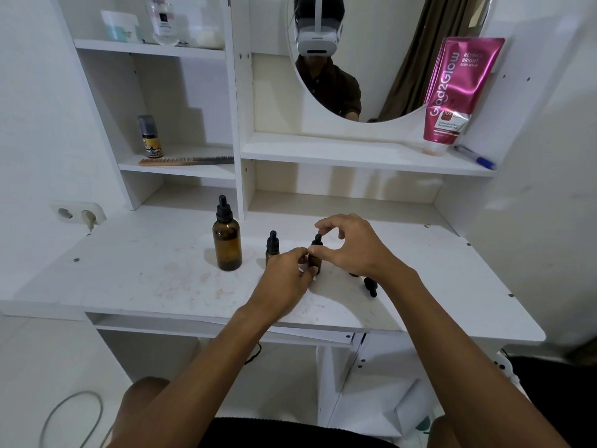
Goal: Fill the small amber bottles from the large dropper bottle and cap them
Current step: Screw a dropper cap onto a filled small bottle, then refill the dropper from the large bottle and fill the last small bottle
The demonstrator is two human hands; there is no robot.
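Small amber bottle (317, 243) dead centre, standing on the desk (145, 270), and we've got both hands on the job. The left hand (287, 276) comes in from 7 o'clock, fingertips pinching the bottle's body. The right hand (353, 247) arches over from 3 o'clock, thumb against the black cap's collar, fingers curled above the bulb. Whether it truly grips that cap, we cannot tell. We read this as the capping step: the dropper top is seated, perhaps getting its twist.

Moving outward, at 9 o'clock, just beside the left fingers, we find a second small bottle (272, 250), upright, cap on. That one looks finished to us. Further along 9 o'clock stands the large dropper bottle (227, 244), upright, its dropper in place. Over at 4 o'clock a loose dropper cap (370, 286) lies on its side, and a dark shape under the right wrist could be the open bottle it belongs to, but it's too hidden to say.

Now the count: one large bottle, two small bottles plainly seen, a possible third, one loose cap, two hands. We judge one done, one nearly there, and that stray cap yet to find its bottle. Fill levels through the amber glass we can't read.
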